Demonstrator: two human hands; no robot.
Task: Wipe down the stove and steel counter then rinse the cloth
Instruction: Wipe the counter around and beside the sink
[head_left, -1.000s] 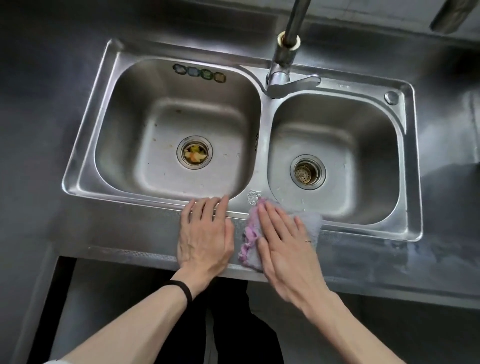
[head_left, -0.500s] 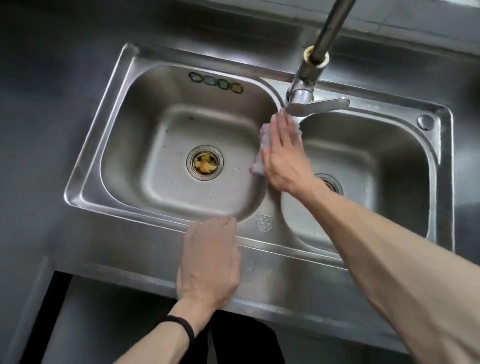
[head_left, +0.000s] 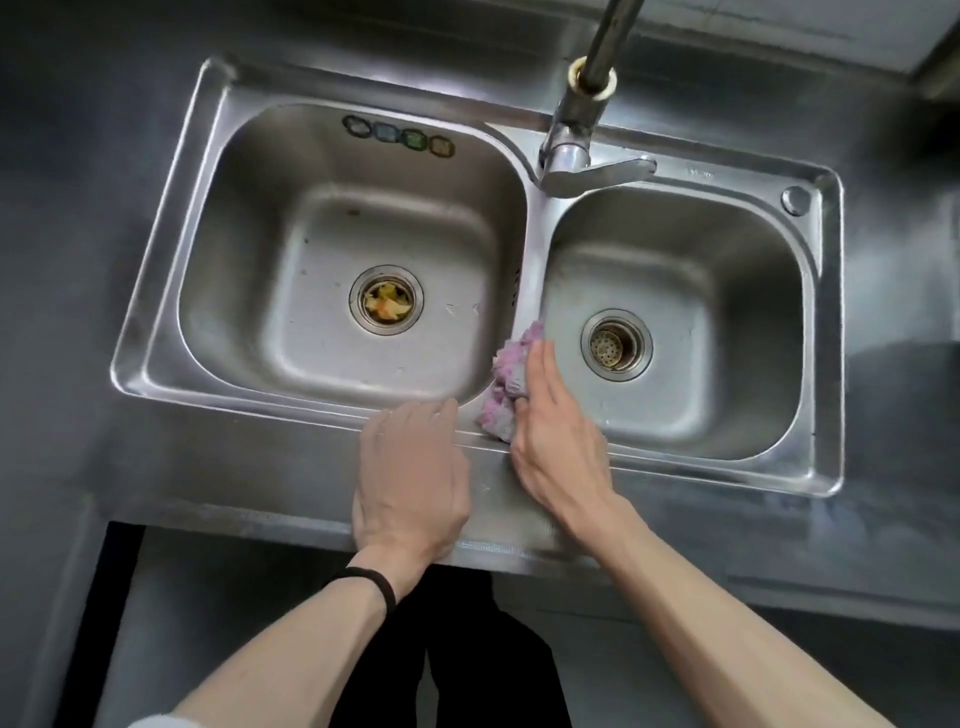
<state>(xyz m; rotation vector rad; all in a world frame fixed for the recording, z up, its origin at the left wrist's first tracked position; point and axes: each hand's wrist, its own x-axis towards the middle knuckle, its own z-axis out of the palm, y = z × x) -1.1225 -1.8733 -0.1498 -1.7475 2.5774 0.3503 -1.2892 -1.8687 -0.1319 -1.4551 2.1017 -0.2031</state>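
- The cloth (head_left: 506, 387), pink and grey, lies bunched on the near end of the divider (head_left: 530, 249) between the two basins, where it meets the sink's front rim (head_left: 260, 402).
- My right hand (head_left: 558, 441) presses down on it with the fingers laid straight. The thumb is hidden, so I cannot tell if it hooks under the cloth.
- My left hand (head_left: 410, 473), at 8 o'clock from the cloth, rests flat and relaxed on the front rim and holds nothing.
- The faucet (head_left: 571, 156) stands at 12 o'clock from the cloth. I see no water falling into either basin.
- Food scraps sit in the left strainer (head_left: 386, 300), at 10 o'clock.
- The steel counter (head_left: 234, 467) around the sink looks streaked, as if wiped. The stove is out of view, so I cannot judge it.
- I judge that I am near the end of the wiping, on the sink's edges. The rinse is not yet begun.
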